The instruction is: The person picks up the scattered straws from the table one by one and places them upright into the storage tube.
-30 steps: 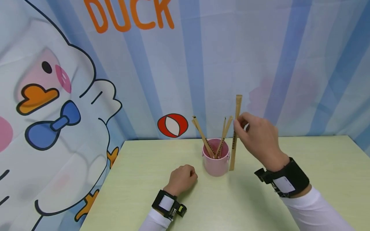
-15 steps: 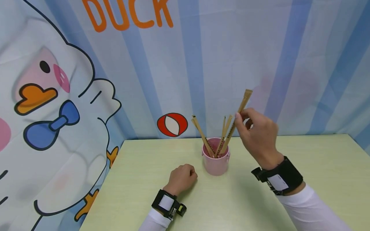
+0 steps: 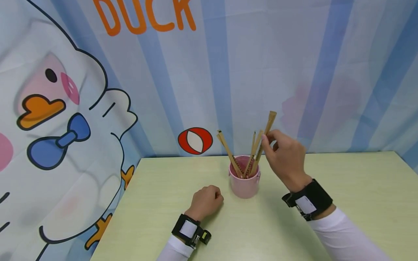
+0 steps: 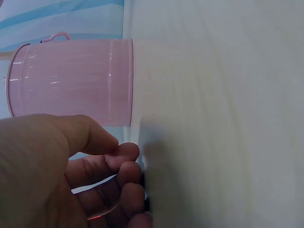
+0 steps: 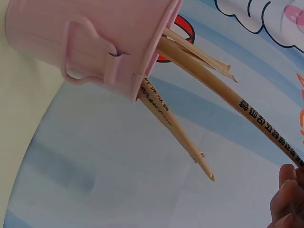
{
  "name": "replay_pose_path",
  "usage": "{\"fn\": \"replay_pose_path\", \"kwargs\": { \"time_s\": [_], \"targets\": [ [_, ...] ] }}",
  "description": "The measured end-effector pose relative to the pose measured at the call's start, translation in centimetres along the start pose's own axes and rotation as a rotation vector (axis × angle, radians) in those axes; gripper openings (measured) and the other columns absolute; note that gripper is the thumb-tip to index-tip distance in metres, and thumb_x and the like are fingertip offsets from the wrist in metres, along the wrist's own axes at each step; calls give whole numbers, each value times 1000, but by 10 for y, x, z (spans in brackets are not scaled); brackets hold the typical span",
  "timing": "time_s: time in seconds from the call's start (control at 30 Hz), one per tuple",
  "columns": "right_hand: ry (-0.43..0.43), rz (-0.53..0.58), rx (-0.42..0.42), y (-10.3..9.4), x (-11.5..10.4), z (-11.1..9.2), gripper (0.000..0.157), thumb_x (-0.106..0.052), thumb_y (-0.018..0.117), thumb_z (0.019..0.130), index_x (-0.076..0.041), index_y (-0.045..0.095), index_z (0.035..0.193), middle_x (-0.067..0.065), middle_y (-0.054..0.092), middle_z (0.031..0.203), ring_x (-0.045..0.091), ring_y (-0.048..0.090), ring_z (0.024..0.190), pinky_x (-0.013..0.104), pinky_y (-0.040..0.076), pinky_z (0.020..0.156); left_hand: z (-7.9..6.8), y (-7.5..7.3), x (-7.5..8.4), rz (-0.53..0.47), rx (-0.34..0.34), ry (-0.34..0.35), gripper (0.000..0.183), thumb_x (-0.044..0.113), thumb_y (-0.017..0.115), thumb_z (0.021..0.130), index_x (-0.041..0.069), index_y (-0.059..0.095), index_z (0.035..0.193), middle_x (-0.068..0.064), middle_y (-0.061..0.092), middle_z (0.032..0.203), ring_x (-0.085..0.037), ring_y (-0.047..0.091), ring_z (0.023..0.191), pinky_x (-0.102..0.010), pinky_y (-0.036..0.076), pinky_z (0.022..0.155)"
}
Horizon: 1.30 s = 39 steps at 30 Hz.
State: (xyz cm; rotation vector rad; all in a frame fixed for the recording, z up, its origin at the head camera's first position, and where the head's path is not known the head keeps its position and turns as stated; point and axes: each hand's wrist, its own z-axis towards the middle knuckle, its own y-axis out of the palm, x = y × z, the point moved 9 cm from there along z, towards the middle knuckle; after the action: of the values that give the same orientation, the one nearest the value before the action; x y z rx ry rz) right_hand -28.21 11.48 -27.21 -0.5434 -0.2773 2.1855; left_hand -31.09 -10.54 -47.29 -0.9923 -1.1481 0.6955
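My right hand [image 3: 285,158] pinches the upper part of a straw in a brown paper wrapper [image 3: 270,120]. The straw slants, its lower end inside a small pink bucket [image 3: 245,187]. In the right wrist view that straw [image 5: 213,87], printed with dark characters, runs from the bucket's mouth to my fingertips at the right edge. Several other wrapped straws [image 3: 225,144] lean in the bucket, toward both sides of its rim. On the table in front, left of the bucket, my left hand [image 3: 204,203] rests with loosely curled fingers and holds nothing.
The pale table [image 3: 156,181] ends at the back against a striped blue cloth [image 3: 254,72] with a cartoon duck [image 3: 49,145] at the left. The bucket has a small handle [image 5: 78,52] on its side.
My right hand has brought the straw from beside the bucket over its mouth and lowered the end inside. It now sits lower and slightly further left. The left hand has stayed in place.
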Motion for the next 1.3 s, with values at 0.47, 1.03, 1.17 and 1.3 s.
{"fn": "replay_pose_path", "kwargs": {
  "time_s": [0.47, 1.03, 1.17, 1.3],
  "targets": [
    [56, -15, -98, 31, 13, -25, 17, -24, 58, 88, -9, 63, 81, 3, 65, 68, 11, 48, 47, 30, 30, 38, 0, 0, 0, 9, 14, 11, 26, 18, 54, 80, 20, 47, 55, 10, 36, 51, -6, 38, 48, -27, 29, 44],
    [148, -61, -230, 53, 25, -48, 18, -27, 59, 88, -12, 64, 78, 1, 63, 65, 9, 38, 44, 31, 28, 38, -1, -1, 0, 7, 17, 9, 26, 17, 53, 79, 20, 46, 54, 10, 36, 51, -7, 38, 48, -27, 30, 45],
    [159, -68, -255, 56, 26, -50, 20, -28, 59, 87, -11, 65, 77, 0, 63, 64, 9, 40, 44, 31, 30, 38, 0, 0, -1, 7, 11, 4, 26, 17, 53, 80, 20, 47, 55, 10, 37, 51, -7, 39, 49, -27, 31, 45],
    [175, -71, -279, 59, 28, -52, 23, -30, 57, 88, -12, 65, 76, -1, 63, 63, 9, 42, 45, 32, 31, 39, 0, 0, 0, 10, 9, 5, 25, 17, 53, 80, 20, 49, 56, 10, 39, 51, -7, 40, 49, -27, 32, 45]
  ]
}}
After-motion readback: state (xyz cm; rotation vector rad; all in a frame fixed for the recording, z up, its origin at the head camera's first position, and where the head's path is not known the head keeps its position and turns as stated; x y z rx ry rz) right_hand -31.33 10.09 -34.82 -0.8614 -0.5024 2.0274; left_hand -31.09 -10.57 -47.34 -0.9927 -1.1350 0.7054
